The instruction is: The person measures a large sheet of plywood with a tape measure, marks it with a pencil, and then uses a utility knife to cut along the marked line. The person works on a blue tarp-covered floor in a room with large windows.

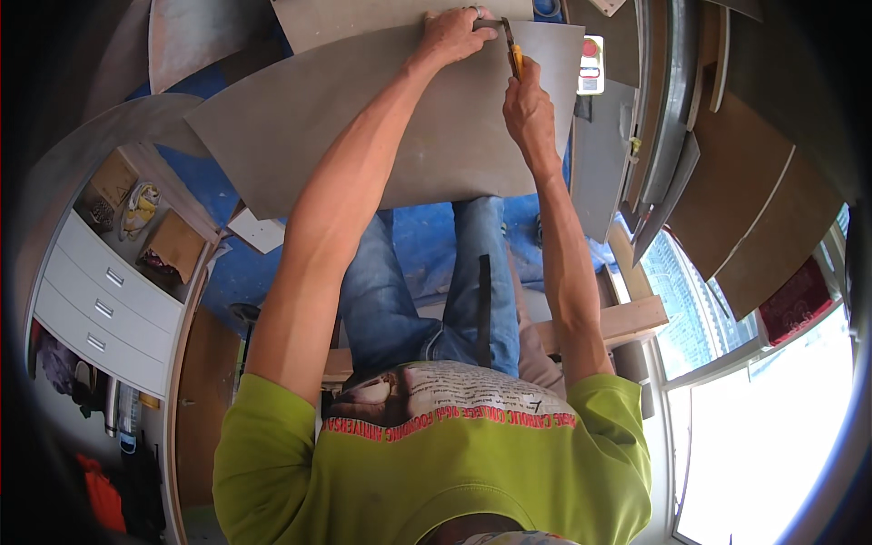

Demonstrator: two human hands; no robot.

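Observation:
A large grey panel (363, 127) lies flat across my knees. My left hand (451, 34) presses down near its far edge, fingers resting beside a dark straight edge (488, 24). My right hand (527, 107) grips a yellow utility knife (514, 54), whose blade touches the panel just right of my left hand. Both forearms reach forward over the panel.
More grey sheets (400, 14) lie beyond the panel on a blue floor (218, 182). A white drawer unit (100, 309) stands at left with boxes on top. Brown boards (745, 182) lean at right beside a bright window (772, 418). A wooden beam (636, 322) runs beneath me.

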